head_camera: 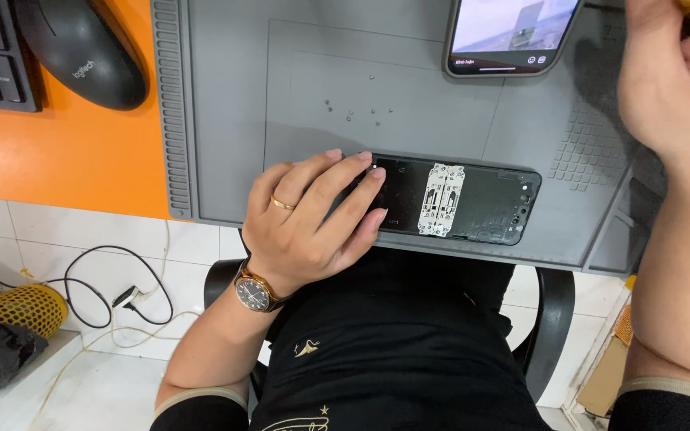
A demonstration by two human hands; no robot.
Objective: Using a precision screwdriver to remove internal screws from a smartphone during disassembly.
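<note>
While the left hand [309, 219] lies flat, fingers spread over the opened phone [449, 199] on the grey mat [225, 104], its thin, stiff, fragile frame looks best gripped by the edges; the right hand's [668, 80] fingers are hidden.

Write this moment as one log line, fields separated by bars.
left hand: rests on opened black phone body | right hand: raised over grey silicone work mat, yellow object partly hidden | tiny loose screws: on mat
</note>
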